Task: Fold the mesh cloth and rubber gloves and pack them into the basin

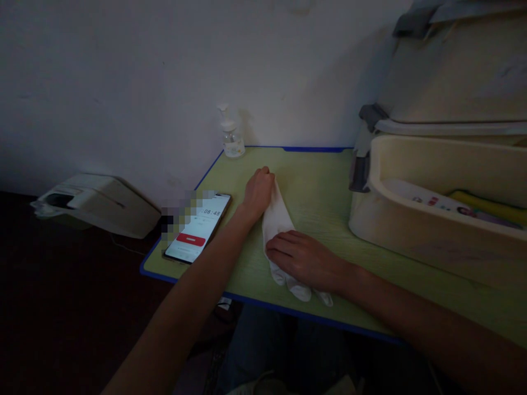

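Note:
A white glove [280, 216] lies stretched along the table, its finger ends toward me and its cuff pointing away. At the cuff end, my left hand [259, 191] is closed, pinching the fabric. My right hand [302, 258] lies across the palm of the glove with its fingers stretched out and flat. Several white fingertips of the glove show below it. The part of the glove under my right hand is hidden.
The green tabletop [325, 186] has a blue edge. A phone [197, 227] with a timer lies at the left. Behind it stands a clear pump bottle [233, 144]. Cream storage bins [411, 230] stand at the right. A white bin [111, 206] is left of the table.

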`<state>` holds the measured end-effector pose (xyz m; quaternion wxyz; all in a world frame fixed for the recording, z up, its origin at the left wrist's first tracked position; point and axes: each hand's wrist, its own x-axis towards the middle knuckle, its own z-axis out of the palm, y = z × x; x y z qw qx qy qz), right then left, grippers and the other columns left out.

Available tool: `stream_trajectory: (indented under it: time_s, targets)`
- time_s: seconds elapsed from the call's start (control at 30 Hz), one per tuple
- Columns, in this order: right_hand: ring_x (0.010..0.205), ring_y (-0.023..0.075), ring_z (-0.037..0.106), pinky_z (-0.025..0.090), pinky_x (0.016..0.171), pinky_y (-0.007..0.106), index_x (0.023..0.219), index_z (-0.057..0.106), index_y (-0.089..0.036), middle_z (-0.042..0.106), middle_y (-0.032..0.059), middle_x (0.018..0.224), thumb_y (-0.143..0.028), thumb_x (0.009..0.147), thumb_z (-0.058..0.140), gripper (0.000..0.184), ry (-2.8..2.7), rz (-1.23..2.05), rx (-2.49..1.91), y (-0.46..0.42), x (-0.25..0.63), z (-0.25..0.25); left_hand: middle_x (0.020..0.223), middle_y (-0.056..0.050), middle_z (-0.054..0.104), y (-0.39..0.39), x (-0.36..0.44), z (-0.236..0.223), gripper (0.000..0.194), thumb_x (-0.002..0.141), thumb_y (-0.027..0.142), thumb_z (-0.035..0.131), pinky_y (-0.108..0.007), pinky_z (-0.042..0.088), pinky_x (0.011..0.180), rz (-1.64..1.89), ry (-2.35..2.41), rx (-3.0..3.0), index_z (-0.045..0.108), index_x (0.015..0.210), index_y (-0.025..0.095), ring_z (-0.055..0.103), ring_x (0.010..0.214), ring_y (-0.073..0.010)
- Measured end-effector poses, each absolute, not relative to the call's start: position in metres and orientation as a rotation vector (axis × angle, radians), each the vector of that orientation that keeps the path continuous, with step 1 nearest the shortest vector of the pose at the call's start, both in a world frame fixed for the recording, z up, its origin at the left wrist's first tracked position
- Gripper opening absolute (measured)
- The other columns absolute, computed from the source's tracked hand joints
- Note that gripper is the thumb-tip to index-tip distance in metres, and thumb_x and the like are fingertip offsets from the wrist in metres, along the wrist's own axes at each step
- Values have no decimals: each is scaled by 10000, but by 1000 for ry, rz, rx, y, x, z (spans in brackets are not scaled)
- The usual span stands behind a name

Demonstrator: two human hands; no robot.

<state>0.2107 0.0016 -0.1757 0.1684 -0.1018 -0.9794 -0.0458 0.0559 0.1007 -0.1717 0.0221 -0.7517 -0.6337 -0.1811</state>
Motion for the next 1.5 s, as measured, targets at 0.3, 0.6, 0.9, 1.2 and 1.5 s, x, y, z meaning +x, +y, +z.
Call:
stream_trajectory:
  time_s: [0.3,0.6,0.9,1.2,1.5]
  targets:
    - [791,176,507,428,724,295,848,610,-103,609,65,859,-113,876,496,118,-2794,-143,-223,2,208,-175,1114,-221,509,83,78,-166,376,834,-6,267,-358,458,799,-257,-1940,-2315,603,1001,9,461,1046,-285]
    - [790,166,501,428,709,291,830,606,-113,608,61,871,-116,891,468,150,-2793,-165,-214,2,210,-175,1127,-238,482,81,79,-181,340,875,78,277,-397,415,904,-422,-1945,-2314,543,1060,-26,404,1101,-290]
    - [831,167,506,445,744,297,850,614,-114,623,70,919,-154,877,504,120,-2787,-68,-176,3,213,-176,1242,-236,430,79,73,-190,413,901,227,307,-435,356,991,-504,-1942,-2387,401,1224,-12,367,1203,-297]
    - [793,150,559,486,725,272,871,621,-95,642,86,866,-143,907,423,207,-2448,44,-300,11,225,-174,1282,-244,421,76,75,-187,504,905,275,312,-401,331,1016,-444,-1968,-2368,350,1284,-56,375,1219,-309]
    - [872,188,578,513,788,353,956,644,-97,636,114,966,-170,908,425,236,-2602,-62,-532,27,231,-177,1274,-244,433,75,76,-189,475,898,275,341,-409,346,996,-473,-1944,-2354,367,1261,-29,382,1219,-317]
